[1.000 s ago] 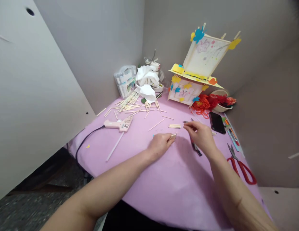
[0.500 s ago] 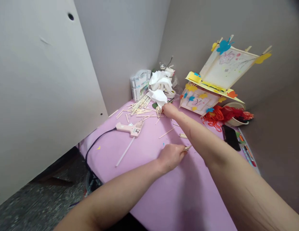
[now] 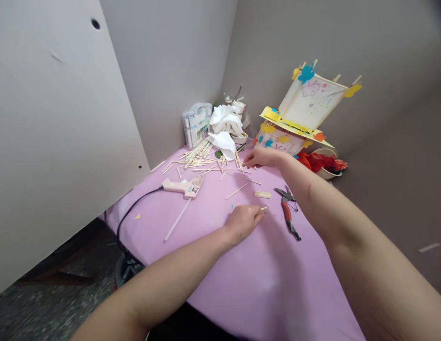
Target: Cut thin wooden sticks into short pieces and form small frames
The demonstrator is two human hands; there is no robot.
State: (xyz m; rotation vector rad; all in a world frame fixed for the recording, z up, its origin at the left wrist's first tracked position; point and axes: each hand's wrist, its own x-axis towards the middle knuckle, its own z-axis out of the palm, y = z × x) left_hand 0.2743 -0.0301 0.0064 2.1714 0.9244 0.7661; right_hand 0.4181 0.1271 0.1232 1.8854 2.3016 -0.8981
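Observation:
My left hand (image 3: pixel 243 222) is closed on short wooden sticks (image 3: pixel 264 209), whose ends stick out past the fingertips, low over the pink tablecloth (image 3: pixel 220 279). Farther back, my right hand (image 3: pixel 260 157) is closed around a thin wooden stick (image 3: pixel 240 162) at the right edge of the loose stick pile (image 3: pixel 206 158). A small bundle of sticks (image 3: pixel 263 194) lies between the two hands. Right of that bundle are red-handled pliers (image 3: pixel 287 211). A glue gun (image 3: pixel 186 186) with a clear glue stick rests left of my left hand.
White crumpled tissue (image 3: pixel 225 121) and a clear marker case (image 3: pixel 198 124) stand at the back. A decorated paper lantern structure (image 3: pixel 312 102) rises at the back right, beside a bowl of red yarn (image 3: pixel 321 163). A white panel (image 3: pixel 64 132) borders the left.
My right hand has lifted away from the tissue and moved slightly right, with a stick in its fingers. The view has shifted, and the pliers now show beside my right forearm.

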